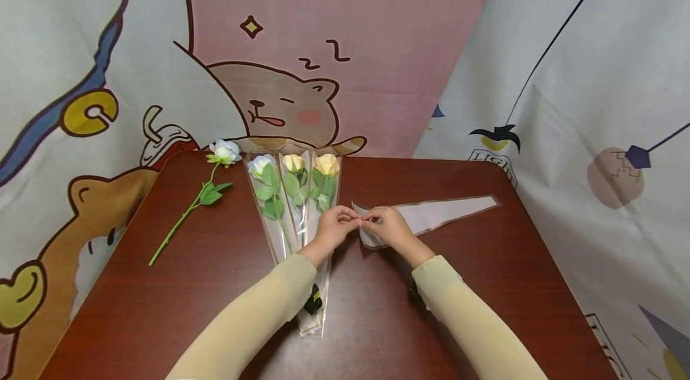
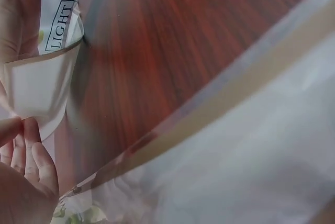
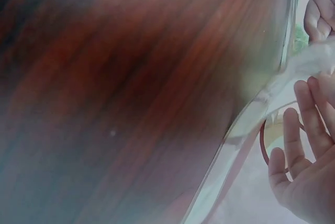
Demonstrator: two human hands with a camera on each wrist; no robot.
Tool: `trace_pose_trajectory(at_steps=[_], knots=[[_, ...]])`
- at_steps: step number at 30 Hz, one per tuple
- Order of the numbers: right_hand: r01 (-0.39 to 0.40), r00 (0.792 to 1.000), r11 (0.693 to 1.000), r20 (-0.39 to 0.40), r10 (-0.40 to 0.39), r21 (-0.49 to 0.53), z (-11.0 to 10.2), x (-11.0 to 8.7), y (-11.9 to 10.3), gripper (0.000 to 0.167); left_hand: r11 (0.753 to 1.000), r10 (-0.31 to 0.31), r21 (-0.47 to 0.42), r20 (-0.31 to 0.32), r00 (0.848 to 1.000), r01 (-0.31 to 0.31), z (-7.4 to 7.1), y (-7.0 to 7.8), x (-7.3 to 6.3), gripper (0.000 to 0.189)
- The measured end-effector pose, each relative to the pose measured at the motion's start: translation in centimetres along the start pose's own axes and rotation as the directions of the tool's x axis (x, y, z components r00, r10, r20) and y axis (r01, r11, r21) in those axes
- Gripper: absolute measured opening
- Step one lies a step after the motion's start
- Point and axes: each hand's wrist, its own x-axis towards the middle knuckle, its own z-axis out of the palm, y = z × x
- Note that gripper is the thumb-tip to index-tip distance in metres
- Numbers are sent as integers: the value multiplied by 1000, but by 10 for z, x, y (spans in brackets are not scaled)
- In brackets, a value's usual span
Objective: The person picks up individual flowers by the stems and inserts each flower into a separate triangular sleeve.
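Both hands meet at the wide end of a flower sleeve (image 1: 453, 210), white with a brown border, which lies to the right and tapers away. My left hand (image 1: 334, 227) pinches its edge between thumb and fingertips. Right beside it, my right hand (image 1: 390, 227) pinches the same edge. In the left wrist view the sleeve's mouth (image 2: 42, 85) curves up off the table, above the left hand (image 2: 26, 182). The right wrist view has the right hand (image 3: 309, 169) with several fingers spread beside clear film (image 3: 251, 119).
Left of the hands lie wrapped artificial roses: a bluish-white one (image 1: 262, 165), a pale yellow one (image 1: 293, 163) and a peach one (image 1: 327, 165). An unwrapped white rose (image 1: 225, 152) lies farther left on the dark red table (image 1: 377, 320). A cartoon-printed cloth (image 1: 388, 56) hangs behind.
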Motion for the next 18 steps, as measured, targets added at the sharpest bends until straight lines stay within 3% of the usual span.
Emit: trace_pose_trajectory(at_steps=[6, 10, 13, 18], knots=[[23, 999, 1000, -27, -24, -20, 0, 0, -1, 13, 1000, -8, 17, -16, 1000, 9, -1, 2, 0, 13], [25, 999, 998, -39, -27, -60, -1, -1, -2, 15, 1000, -19, -25, -6, 1000, 19, -2, 2, -1, 13], [30, 998, 997, -46, -33, -76, -2, -2, -3, 15, 996, -63, -58, 11, 998, 63, -5, 3, -2, 19], [57, 996, 993, -56, -62, -100, -3, -3, -3, 12, 991, -132, -7, 71, 989, 132, -13, 11, -5, 21]])
